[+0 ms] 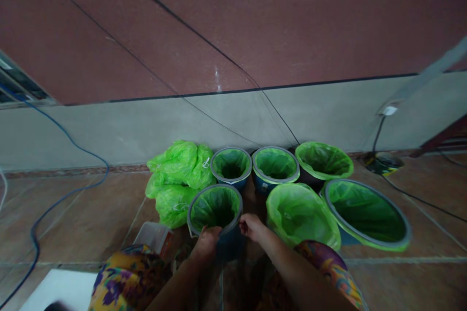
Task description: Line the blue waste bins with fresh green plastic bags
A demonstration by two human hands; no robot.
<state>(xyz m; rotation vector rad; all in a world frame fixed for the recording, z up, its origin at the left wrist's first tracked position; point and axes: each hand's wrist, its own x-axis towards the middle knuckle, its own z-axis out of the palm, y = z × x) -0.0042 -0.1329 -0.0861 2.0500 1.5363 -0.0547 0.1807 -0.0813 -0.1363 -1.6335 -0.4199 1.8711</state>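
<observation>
Bucket (230, 247), near row, left end, upright on floor (109, 218), mouth just beyond the fingers. Left hand (207, 243) at near rim; right hand (251, 226) close by right rim, fingers curled. Can't tell whether either grips.

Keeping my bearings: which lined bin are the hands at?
The front row's leftmost bin, beside the green bags: left hand at its front rim, right hand by its right edge; neither is at the other five.
</observation>
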